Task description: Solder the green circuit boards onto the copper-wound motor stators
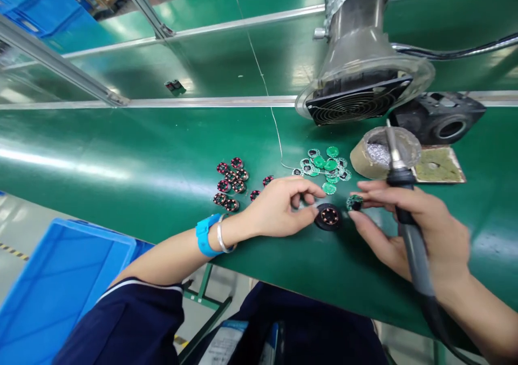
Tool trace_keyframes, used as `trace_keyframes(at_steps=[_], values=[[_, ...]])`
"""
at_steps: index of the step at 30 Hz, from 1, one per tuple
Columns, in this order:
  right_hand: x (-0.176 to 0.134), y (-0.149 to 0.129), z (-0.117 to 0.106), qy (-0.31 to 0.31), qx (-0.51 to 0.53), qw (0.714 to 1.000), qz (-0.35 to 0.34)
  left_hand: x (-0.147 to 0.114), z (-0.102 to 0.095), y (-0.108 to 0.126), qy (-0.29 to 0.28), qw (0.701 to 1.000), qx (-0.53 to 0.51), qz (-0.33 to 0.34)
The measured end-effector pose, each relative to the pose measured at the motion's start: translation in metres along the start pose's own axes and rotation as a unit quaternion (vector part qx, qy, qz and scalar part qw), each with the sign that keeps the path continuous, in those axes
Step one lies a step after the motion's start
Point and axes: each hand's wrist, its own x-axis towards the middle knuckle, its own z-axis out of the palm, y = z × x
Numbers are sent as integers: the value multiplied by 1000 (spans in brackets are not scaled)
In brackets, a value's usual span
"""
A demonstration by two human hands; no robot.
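My right hand (421, 230) pinches a small round green circuit board (354, 203) between thumb and fingertips. A soldering iron (410, 235) is also held in this hand, its tip pointing up and away. My left hand (287, 205) is just left of a black round holder (319, 222) with a copper-wound motor stator (329, 216) in its middle. The left thumb tip is at the holder's edge, with the index finger apart from it. Behind the hands lies a cluster of round green circuit boards (331, 164). More copper-wound stators (230, 176) sit left of my left hand.
A fume extractor hood (360, 79) hangs over the back right. Beneath it are a cup of solder dross (378, 151), a yellowish sponge tray (439, 165) and a black iron stand (449, 119). Solder wire (277, 127) hangs down to the boards. A blue crate (68, 289) stands lower left.
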Motion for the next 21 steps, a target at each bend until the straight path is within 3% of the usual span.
trace_keyframes(at_steps=[4, 9, 15, 21], values=[[-4, 7, -1, -69, 21, 997, 12, -4, 2, -12, -18, 993, 86, 72], [-6, 4, 10, -125, 102, 987, -12, -3, 9, -20, 1, 996, 49, 80], [-3, 4, 13, -145, 104, 984, -21, 1, 4, -25, -18, 988, 25, 152], [-2, 3, 10, -124, 115, 985, -25, 4, 4, -25, -50, 992, 6, 120]])
